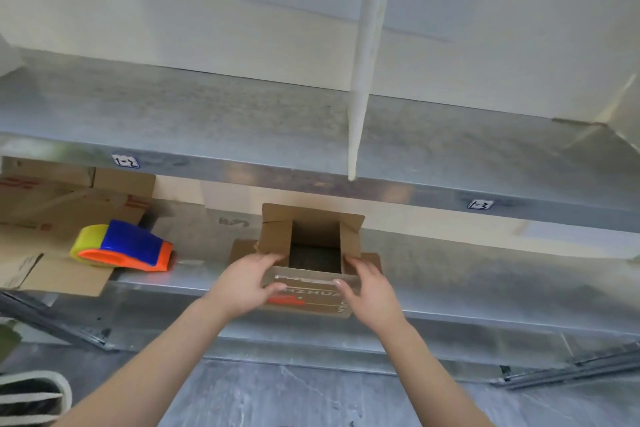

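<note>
A small brown cardboard box point(313, 236) stands open on the lower metal shelf point(485, 288), its flaps up and its inside dark. The near flap carries printed letters and a red mark. My left hand point(242, 284) grips the box's near left corner, thumb on the front flap and fingers over the left edge. At the near right corner, my right hand point(370, 288) holds the box with its thumb on the front flap. Both forearms reach in from below.
A tape dispenser point(124, 246) in blue, yellow and orange lies to the left on flattened cardboard point(52, 211). The upper shelf point(242, 114) has a white divider point(363, 80) and labels on its edge. A bag point(31, 395) sits on the floor at bottom left.
</note>
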